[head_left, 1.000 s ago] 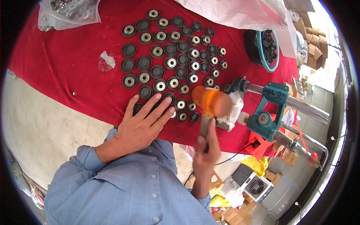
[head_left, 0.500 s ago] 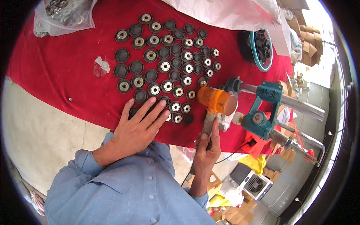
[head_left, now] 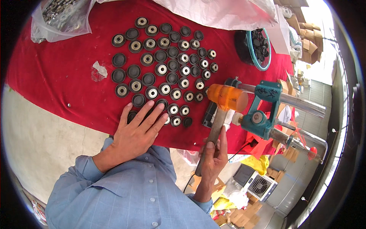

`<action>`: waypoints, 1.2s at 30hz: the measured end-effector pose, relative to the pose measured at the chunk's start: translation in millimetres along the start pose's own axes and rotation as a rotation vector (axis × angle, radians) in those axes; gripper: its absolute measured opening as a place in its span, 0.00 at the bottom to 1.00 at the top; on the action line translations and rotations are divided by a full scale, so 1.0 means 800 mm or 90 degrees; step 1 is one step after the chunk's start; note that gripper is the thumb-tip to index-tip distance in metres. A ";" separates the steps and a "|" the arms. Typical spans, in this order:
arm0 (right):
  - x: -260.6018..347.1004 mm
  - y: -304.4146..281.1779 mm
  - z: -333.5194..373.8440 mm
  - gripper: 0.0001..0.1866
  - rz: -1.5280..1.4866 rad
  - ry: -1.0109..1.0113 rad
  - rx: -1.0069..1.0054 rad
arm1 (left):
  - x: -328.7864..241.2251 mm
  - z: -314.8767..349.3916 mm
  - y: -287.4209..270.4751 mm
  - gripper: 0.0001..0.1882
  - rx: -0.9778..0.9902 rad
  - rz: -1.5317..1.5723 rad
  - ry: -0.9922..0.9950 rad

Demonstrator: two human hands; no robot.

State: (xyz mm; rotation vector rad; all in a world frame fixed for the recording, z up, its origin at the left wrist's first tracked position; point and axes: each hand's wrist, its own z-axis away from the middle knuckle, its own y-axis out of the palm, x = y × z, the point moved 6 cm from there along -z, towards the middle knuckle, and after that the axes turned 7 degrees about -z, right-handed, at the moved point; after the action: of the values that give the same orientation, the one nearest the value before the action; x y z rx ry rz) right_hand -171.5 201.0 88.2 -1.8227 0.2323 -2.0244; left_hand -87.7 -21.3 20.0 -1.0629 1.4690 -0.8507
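Observation:
In my right hand (head_left: 214, 156) is a mallet (head_left: 228, 98) with an orange, translucent head and a grey handle; the head is raised to the right of the laid-out parts. My left hand (head_left: 138, 131) lies flat with fingers spread over the nearest parts, partly hiding some of them. Several round black caps (head_left: 148, 79) are spread in rough rows on the red cloth. Many of these hold a shiny metal bearing (head_left: 151, 92) in the middle; others show only a black face.
A green press (head_left: 258, 117) with steel rods stands at the right. Behind it sits a black tub (head_left: 249, 49) with a teal rim, holding black parts. A clear bag of metal pieces (head_left: 63, 19) lies far left, near a scrap of white paper (head_left: 100, 69). White sheeting (head_left: 225, 13) covers the back edge.
The mallet has shifted to the right, away from the bearings, with my right hand. My left hand stays almost in place. The view has moved slightly.

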 end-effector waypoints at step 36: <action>0.044 0.008 -0.020 0.33 -0.018 -0.095 -0.043 | 0.002 0.002 0.002 0.31 0.010 -0.003 -0.005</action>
State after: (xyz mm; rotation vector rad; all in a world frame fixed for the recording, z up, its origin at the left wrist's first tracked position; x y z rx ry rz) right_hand -188.7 178.6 115.9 -2.0187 0.2343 -1.9087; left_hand -85.9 -22.1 18.0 -1.0569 1.4516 -0.8602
